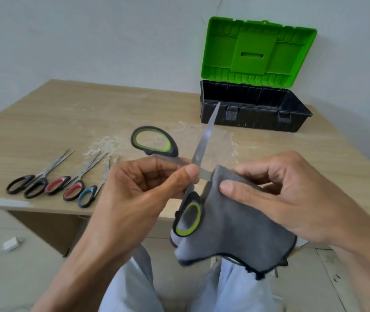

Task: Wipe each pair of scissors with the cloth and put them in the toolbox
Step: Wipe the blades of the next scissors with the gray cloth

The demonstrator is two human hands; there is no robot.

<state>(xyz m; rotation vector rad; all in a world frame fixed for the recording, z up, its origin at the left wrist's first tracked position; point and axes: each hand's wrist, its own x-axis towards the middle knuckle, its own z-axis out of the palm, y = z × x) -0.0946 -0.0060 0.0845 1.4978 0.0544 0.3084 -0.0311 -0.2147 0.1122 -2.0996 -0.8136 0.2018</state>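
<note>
My left hand (139, 197) pinches a pair of black-and-green scissors (154, 140) at the pivot, above the table's front edge. The blades are spread wide; one points up toward the toolbox (254, 118). My right hand (278, 194) holds a grey cloth (231, 228) folded over the other blade, thumb pressing on top. The cloth hangs down behind the lower green handle. The toolbox stands at the back right, its green lid upright and its black base open.
Three more pairs lie in a row at the table's (44, 122) left front: black-handled scissors (30, 185), red-handled scissors (67, 188) and blue-handled scissors (88, 195). White smears mark the tabletop's middle. A white charger (12, 244) lies on the floor at left.
</note>
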